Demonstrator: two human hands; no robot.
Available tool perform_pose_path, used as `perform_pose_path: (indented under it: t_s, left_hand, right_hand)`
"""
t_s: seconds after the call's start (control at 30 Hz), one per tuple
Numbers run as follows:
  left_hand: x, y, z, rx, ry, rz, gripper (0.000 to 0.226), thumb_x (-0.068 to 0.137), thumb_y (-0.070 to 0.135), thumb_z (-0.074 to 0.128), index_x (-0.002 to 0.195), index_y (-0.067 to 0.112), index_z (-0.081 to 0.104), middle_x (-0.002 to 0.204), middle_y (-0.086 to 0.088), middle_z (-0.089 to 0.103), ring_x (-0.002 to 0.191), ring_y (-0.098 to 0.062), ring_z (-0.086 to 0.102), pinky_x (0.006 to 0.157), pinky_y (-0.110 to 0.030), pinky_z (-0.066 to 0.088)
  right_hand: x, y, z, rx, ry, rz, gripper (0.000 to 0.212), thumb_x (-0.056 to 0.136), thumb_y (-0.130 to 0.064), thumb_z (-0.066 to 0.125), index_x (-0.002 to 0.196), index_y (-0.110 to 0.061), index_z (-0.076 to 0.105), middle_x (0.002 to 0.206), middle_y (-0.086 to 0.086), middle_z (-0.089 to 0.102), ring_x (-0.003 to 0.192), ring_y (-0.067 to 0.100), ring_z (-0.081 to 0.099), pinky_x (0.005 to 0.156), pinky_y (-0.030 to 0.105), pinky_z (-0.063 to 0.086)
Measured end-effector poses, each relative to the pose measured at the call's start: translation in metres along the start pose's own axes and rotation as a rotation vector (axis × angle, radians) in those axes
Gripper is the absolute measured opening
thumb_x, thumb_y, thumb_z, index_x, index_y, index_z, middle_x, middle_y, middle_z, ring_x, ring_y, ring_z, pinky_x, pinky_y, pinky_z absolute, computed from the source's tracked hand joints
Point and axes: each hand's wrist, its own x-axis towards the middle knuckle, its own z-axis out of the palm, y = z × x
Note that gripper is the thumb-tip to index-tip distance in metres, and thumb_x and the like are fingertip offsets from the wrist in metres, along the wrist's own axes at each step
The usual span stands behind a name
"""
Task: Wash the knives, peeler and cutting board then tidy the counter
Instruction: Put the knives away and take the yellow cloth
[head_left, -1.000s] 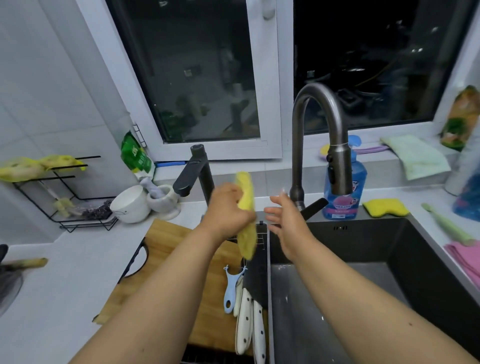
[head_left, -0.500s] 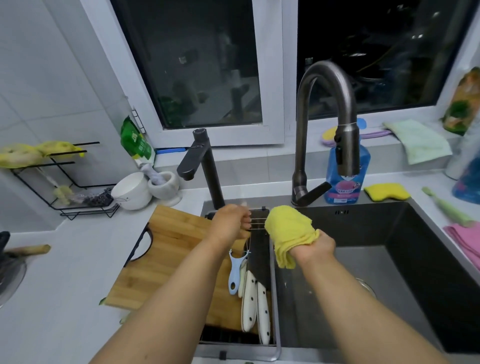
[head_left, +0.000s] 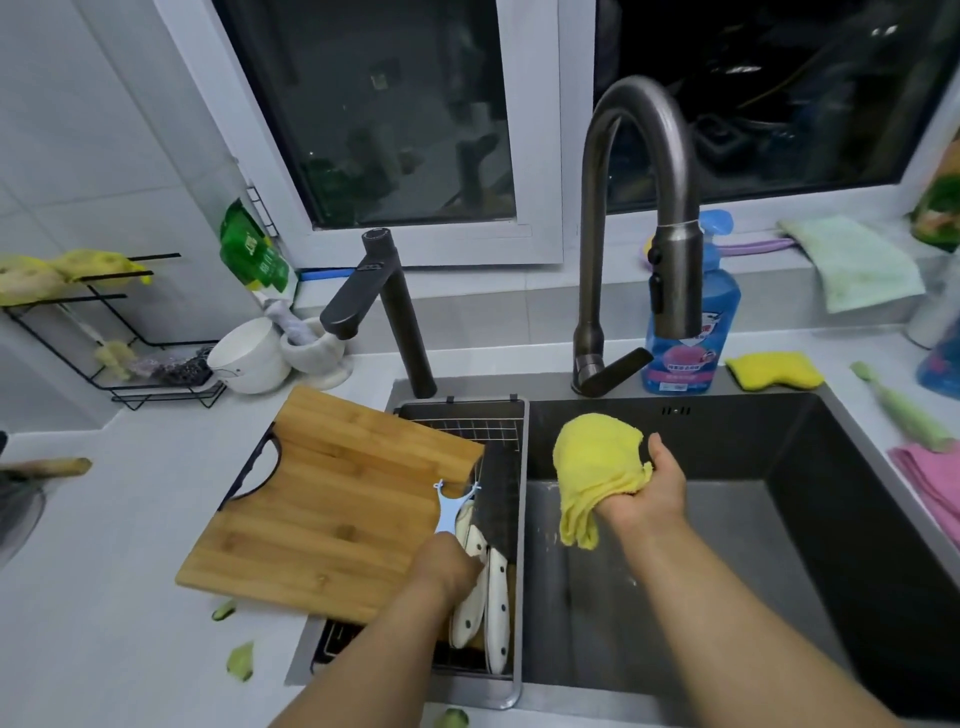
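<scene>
A wooden cutting board lies across the counter and the drain basket at the sink's left side. Knives with white handles lie in the basket, their dark blades pointing away. My left hand grips the handle of a pale blue peeler, whose forked head rests on the board's right edge. My right hand holds a yellow cloth over the dark sink basin.
A tall grey faucet arches over the sink, with a smaller dark tap to its left. Blue dish soap and a yellow sponge sit behind the basin. Green vegetable scraps lie on the counter. White bowl and mortar stand at back left.
The cloth passed from my left hand to my right, which now holds it over the basin. My left hand dropped from the basket's far rim and took the peeler's handle.
</scene>
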Motion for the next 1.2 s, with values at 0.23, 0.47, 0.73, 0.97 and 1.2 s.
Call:
perform_pose_path:
  t_s: [0.23, 0.47, 0.73, 0.97, 1.2]
  left_hand:
    - [-0.002, 0.001, 0.000, -0.225, -0.022, -0.077, 0.027, 0.098, 0.029, 0.048, 0.079, 0.010, 0.050, 0.084, -0.005, 0.055, 0.083, -0.023, 0.052, 0.068, -0.026, 0.038]
    - [-0.021, 0.009, -0.007, -0.619, -0.059, -0.061, 0.023, 0.101, 0.028, 0.039, 0.098, 0.006, 0.046, 0.069, -0.007, 0.052, 0.046, -0.014, 0.047, 0.040, -0.019, 0.036]
    - [-0.051, 0.008, -0.057, -0.818, -0.062, -0.004, 0.029, 0.103, 0.024, 0.036, 0.086, 0.006, 0.051, 0.064, -0.007, 0.052, 0.040, -0.015, 0.041, 0.039, -0.021, 0.031]
    - [-0.066, -0.014, -0.089, -0.870, -0.091, 0.106, 0.026, 0.103, 0.030, 0.038, 0.107, 0.009, 0.052, 0.068, -0.006, 0.054, 0.041, -0.012, 0.043, 0.038, -0.021, 0.032]
    - [-0.073, -0.044, -0.116, -0.862, -0.146, 0.333, 0.031, 0.102, 0.035, 0.041, 0.085, 0.011, 0.050, 0.062, -0.004, 0.055, 0.039, -0.016, 0.041, 0.037, -0.020, 0.032]
  right_hand:
    - [0.007, -0.006, -0.004, -0.031, -0.027, 0.079, 0.038, 0.091, -0.041, 0.057, 0.117, -0.013, 0.058, 0.106, 0.019, 0.060, 0.096, 0.039, 0.057, 0.100, 0.054, 0.041]
    - [0.006, -0.009, -0.006, -0.137, -0.047, 0.081, 0.036, 0.087, -0.032, 0.064, 0.118, -0.015, 0.054, 0.113, 0.018, 0.058, 0.105, 0.040, 0.056, 0.099, 0.055, 0.042]
    - [-0.007, 0.005, 0.006, -0.261, -0.075, 0.045, 0.039, 0.090, -0.039, 0.059, 0.119, -0.012, 0.062, 0.114, 0.016, 0.065, 0.104, 0.036, 0.062, 0.088, 0.049, 0.050]
    - [-0.033, 0.070, 0.039, -0.680, -0.270, -0.189, 0.035, 0.097, -0.043, 0.045, 0.110, -0.016, 0.062, 0.112, 0.012, 0.065, 0.105, 0.030, 0.061, 0.099, 0.046, 0.046]
    - [-0.031, 0.160, 0.018, -1.687, -0.578, -0.786, 0.079, 0.085, -0.070, -0.009, 0.147, -0.035, 0.026, 0.148, -0.028, 0.017, 0.143, -0.005, 0.002, 0.116, 0.025, -0.010]
